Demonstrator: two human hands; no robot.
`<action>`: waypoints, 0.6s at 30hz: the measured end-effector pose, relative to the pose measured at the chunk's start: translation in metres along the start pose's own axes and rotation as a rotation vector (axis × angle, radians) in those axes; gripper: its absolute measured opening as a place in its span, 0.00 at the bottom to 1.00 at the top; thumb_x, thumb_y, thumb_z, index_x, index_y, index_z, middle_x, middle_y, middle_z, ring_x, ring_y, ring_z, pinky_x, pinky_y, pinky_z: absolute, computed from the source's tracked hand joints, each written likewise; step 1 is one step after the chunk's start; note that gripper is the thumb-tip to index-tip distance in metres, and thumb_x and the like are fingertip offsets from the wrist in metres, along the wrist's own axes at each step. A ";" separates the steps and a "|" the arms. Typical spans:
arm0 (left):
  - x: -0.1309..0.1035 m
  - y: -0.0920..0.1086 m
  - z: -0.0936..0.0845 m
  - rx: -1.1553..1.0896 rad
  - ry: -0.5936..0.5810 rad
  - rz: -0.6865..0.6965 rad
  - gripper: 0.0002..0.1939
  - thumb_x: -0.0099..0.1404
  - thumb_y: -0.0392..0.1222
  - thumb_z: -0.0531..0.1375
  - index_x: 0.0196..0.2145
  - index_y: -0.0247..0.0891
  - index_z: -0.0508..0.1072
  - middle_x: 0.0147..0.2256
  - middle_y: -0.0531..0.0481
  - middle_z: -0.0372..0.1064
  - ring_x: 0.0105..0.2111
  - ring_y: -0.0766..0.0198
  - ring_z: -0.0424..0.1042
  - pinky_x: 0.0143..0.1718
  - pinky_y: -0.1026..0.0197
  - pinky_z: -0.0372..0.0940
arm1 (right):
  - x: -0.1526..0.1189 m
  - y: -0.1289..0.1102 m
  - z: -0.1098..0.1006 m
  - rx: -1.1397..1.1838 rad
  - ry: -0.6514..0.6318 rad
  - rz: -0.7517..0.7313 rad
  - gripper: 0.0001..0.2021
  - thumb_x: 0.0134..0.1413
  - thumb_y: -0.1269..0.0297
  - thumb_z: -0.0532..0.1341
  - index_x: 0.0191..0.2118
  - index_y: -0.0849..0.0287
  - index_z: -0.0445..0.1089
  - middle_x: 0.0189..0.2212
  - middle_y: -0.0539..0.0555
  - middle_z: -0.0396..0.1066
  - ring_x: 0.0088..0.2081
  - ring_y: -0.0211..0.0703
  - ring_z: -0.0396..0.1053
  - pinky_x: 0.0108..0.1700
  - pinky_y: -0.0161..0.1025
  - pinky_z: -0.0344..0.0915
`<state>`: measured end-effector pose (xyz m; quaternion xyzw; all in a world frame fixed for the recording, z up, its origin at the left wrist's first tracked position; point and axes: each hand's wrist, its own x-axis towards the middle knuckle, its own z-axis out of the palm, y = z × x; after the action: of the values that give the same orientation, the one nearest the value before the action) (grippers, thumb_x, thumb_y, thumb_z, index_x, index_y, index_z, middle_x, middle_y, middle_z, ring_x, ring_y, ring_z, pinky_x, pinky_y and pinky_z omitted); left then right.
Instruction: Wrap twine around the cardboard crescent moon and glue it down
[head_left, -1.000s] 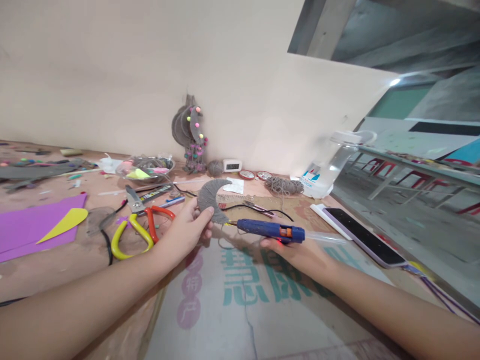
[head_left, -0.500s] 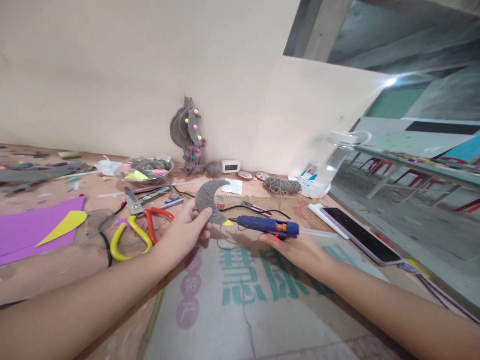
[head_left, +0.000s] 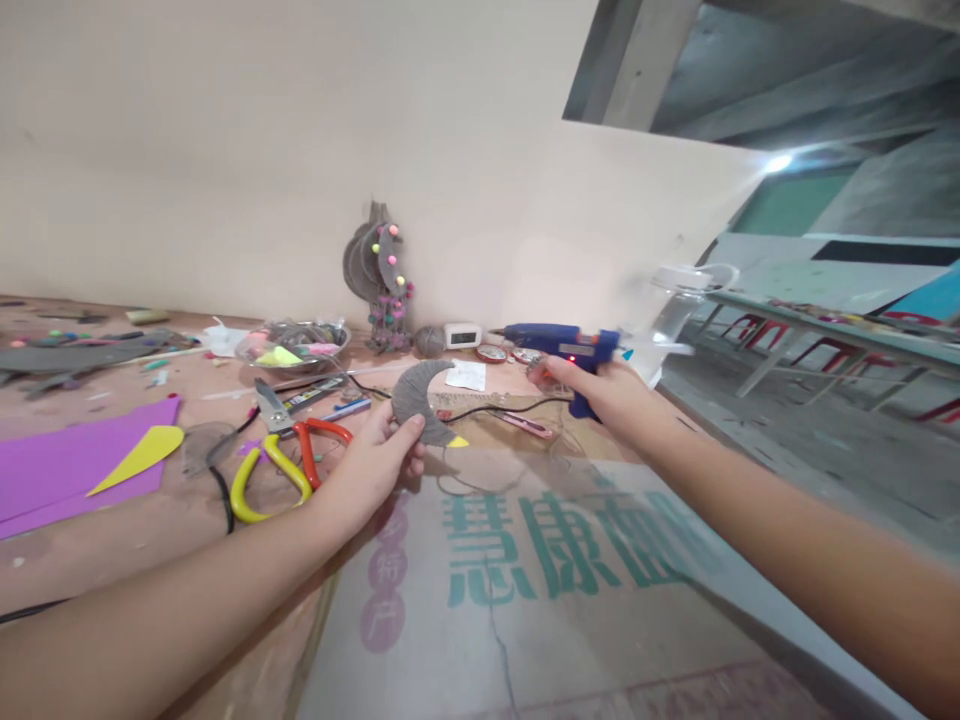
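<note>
Between the thumb and fingers of my left hand (head_left: pixel 388 440) is a crescent moon shape (head_left: pixel 421 400) wrapped in grey yarn, its lower tip showing yellow. A loose strand of yarn (head_left: pixel 480 490) trails below that tip onto the cardboard (head_left: pixel 585 640). My right hand (head_left: pixel 600 385) grips a blue glue gun (head_left: pixel 559 340) by its handle, raised above the table with the nozzle pointing left. A small red light glows on the gun. The nozzle is apart from the crescent.
Left of my left hand lie scissors (head_left: pixel 270 480) with yellow and red handles, and purple sheets (head_left: pixel 90 465). Behind are a bowl of craft bits (head_left: pixel 292 345), a small digital clock (head_left: pixel 462 336) and a pink cutter (head_left: pixel 525 424). A decorated grey hanging (head_left: pixel 379 270) rests against the wall.
My right hand has lifted the glue gun up and away from the crescent's yellow tip, toward the back right. My left hand keeps the crescent in nearly the same place.
</note>
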<state>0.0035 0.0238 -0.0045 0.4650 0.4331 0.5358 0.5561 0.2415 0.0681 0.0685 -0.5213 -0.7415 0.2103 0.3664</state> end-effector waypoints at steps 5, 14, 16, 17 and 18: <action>-0.001 0.002 0.000 0.048 0.007 0.016 0.13 0.55 0.48 0.59 0.32 0.39 0.62 0.18 0.61 0.59 0.15 0.74 0.61 0.16 0.72 0.54 | 0.060 0.035 0.024 -0.226 0.025 0.079 0.17 0.47 0.54 0.61 0.39 0.62 0.71 0.34 0.56 0.73 0.35 0.44 0.69 0.35 0.36 0.63; 0.002 0.000 0.001 0.067 0.029 0.011 0.13 0.55 0.49 0.58 0.32 0.38 0.61 0.18 0.61 0.60 0.14 0.74 0.60 0.15 0.72 0.55 | 0.088 0.072 0.057 -0.332 -0.040 0.082 0.14 0.48 0.56 0.60 0.31 0.64 0.70 0.29 0.56 0.73 0.31 0.44 0.69 0.32 0.34 0.61; 0.001 0.001 0.001 0.070 0.032 0.013 0.13 0.55 0.48 0.59 0.33 0.38 0.61 0.18 0.61 0.60 0.15 0.74 0.60 0.15 0.72 0.55 | 0.079 0.071 0.049 -0.353 -0.055 0.074 0.15 0.49 0.54 0.59 0.33 0.64 0.70 0.30 0.56 0.73 0.31 0.43 0.69 0.33 0.35 0.61; 0.001 0.001 0.001 0.065 0.032 0.014 0.13 0.55 0.48 0.59 0.33 0.38 0.61 0.18 0.61 0.60 0.15 0.74 0.61 0.15 0.72 0.56 | 0.072 0.070 0.043 -0.364 -0.049 0.071 0.17 0.50 0.53 0.58 0.35 0.64 0.69 0.31 0.57 0.73 0.32 0.44 0.69 0.33 0.35 0.61; 0.000 0.002 0.001 0.056 0.032 0.015 0.13 0.55 0.48 0.59 0.33 0.38 0.61 0.18 0.60 0.60 0.15 0.73 0.61 0.16 0.72 0.56 | 0.063 0.067 0.037 -0.376 -0.034 0.067 0.18 0.51 0.52 0.57 0.38 0.64 0.68 0.33 0.58 0.73 0.33 0.44 0.69 0.34 0.36 0.61</action>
<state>0.0044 0.0241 -0.0027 0.4750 0.4533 0.5348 0.5318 0.2425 0.1539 0.0184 -0.6013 -0.7560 0.0888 0.2427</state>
